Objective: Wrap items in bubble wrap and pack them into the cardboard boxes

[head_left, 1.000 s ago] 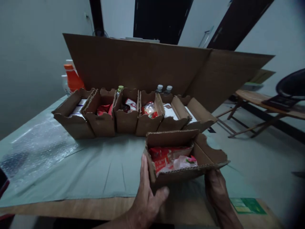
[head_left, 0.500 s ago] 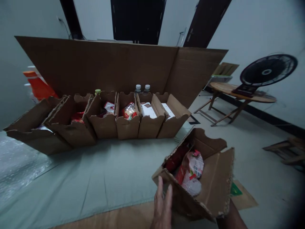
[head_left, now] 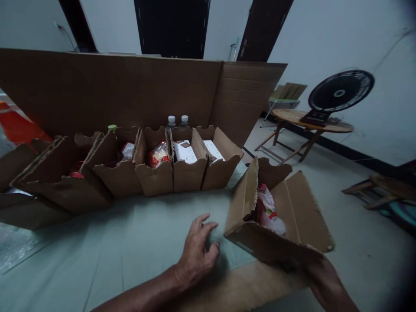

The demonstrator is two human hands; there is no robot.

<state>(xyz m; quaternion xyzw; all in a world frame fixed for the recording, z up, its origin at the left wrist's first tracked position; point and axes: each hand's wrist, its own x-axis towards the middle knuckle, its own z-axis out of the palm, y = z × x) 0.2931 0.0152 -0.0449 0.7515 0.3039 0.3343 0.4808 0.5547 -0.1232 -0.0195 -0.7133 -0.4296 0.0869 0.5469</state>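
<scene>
Pale cloth covers the bench (head_left: 136, 242). At the near right, the right hand (head_left: 312, 264) carries a tilted open box (head_left: 292, 216) from below, its fingers hidden. The left hand (head_left: 196, 251) rests loose beside it; it should steady the box so the packets (head_left: 268, 210) stay inside.

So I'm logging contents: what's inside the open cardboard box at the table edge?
Inside the cardboard box lie crinkly red-and-white packets. The box's left wall hides whatever lies beneath them.

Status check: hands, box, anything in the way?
Left hand open on the table. Right hand under the tilted box, grip hidden. Row of boxes stands apart behind.
</scene>
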